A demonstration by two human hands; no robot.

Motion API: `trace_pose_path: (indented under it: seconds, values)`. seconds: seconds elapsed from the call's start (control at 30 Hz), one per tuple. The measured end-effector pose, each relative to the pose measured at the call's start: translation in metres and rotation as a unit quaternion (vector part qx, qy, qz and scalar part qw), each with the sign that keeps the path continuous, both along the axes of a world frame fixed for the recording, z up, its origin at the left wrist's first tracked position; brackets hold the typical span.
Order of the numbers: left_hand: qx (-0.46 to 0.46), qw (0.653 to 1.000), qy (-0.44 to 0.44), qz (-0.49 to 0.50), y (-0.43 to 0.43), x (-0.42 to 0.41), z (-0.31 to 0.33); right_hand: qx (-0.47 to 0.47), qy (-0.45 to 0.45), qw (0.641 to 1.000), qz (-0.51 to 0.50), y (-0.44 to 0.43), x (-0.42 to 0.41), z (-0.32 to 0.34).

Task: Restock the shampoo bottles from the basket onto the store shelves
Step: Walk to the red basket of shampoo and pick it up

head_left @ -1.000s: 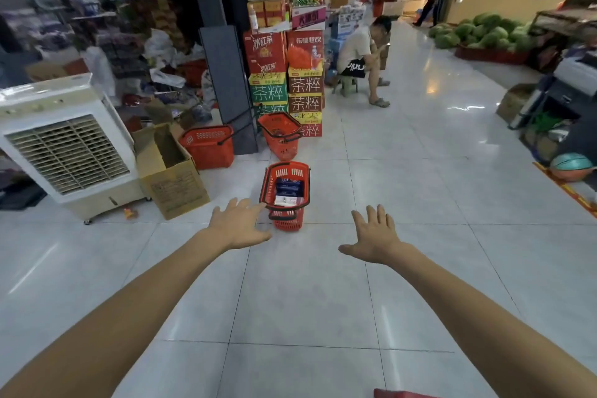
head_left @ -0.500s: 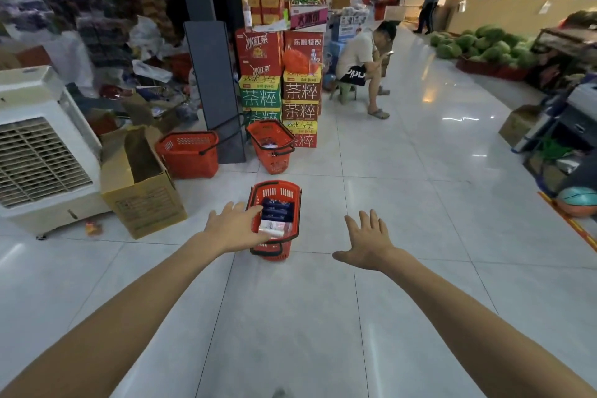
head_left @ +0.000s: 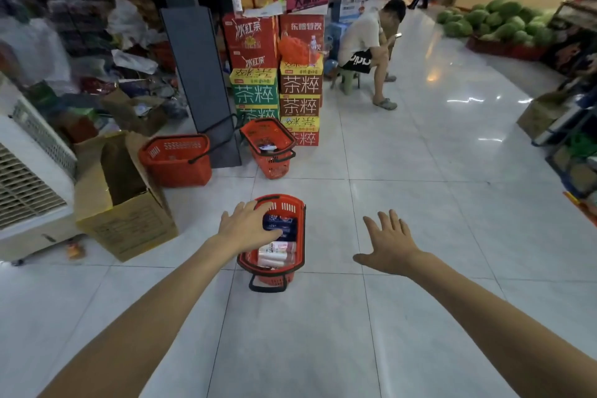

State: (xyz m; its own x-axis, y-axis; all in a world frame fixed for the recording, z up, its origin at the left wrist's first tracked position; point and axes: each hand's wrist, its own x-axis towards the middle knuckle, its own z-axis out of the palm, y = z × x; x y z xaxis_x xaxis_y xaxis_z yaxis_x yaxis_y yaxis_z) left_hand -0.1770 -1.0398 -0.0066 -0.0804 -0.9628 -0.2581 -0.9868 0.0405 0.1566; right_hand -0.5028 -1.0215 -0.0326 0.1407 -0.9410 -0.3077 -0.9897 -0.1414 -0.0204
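A red shopping basket (head_left: 298, 236) stands on the white tiled floor straight ahead. Dark blue shampoo bottles (head_left: 286, 224) and pale pink ones (head_left: 276, 252) lie inside it. My left hand (head_left: 248, 224) reaches over the basket's left rim with fingers spread, covering part of the blue bottles and holding nothing. To the right of the basket my right hand (head_left: 386, 244) hovers above the floor, fingers spread, empty. No shelf for the bottles is identifiable.
Two more red baskets (head_left: 176, 160) (head_left: 269, 149) stand ahead by a dark pillar (head_left: 197, 74) and stacked drink cartons (head_left: 277, 74). An open cardboard box (head_left: 122, 200) and a white air cooler (head_left: 29, 178) are left. A person (head_left: 371, 45) sits on a stool; watermelons (head_left: 497, 21) lie far right.
The view has come closer to the basket. My left hand has moved forward from beside the basket to over its left rim; my right hand stays spread on the right.
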Motion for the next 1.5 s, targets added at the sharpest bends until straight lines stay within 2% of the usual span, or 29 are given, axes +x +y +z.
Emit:
trace_pose_path:
  seconds: [0.23,0.4,0.6,0.67,0.93,1.07,1.13,1.27,1.37,1.5]
  values:
    - [0.006,0.999,-0.022,0.048,-0.105,-0.027,-0.021,0.021,-0.006,0.999,0.032,-0.139,-0.028,-0.016]
    - [0.019,0.995,-0.042,0.093,-0.171,-0.045,-0.02,0.024,-0.01,0.996,0.091,-0.236,-0.035,-0.014]
    - [0.041,0.987,-0.06,0.143,-0.238,-0.036,-0.028,0.037,-0.003,0.988,0.148,-0.349,-0.016,-0.022]
    - [0.03,0.988,-0.067,0.137,-0.241,-0.031,-0.026,0.031,-0.001,0.987,0.156,-0.356,-0.012,-0.018]
    - [0.034,0.972,-0.041,0.228,-0.341,0.053,-0.063,0.043,0.025,0.967,0.249,-0.503,0.081,-0.047]
    - [0.035,0.967,-0.036,0.248,-0.364,0.076,-0.066,0.032,0.034,0.96,0.276,-0.548,0.117,-0.043]
    - [0.038,0.955,-0.02,0.292,-0.376,0.1,-0.074,0.02,0.018,0.95,0.312,-0.582,0.152,-0.044]
    - [0.042,0.952,-0.041,0.3,-0.381,0.111,-0.079,0.022,0.024,0.939,0.342,-0.606,0.179,-0.041]
    - [0.065,0.937,-0.029,0.342,-0.388,0.126,-0.088,0.026,0.019,0.927,0.375,-0.64,0.211,-0.047]
    - [0.111,0.903,-0.01,0.415,-0.389,0.136,-0.11,0.063,0.066,0.884,0.46,-0.686,0.258,-0.079]
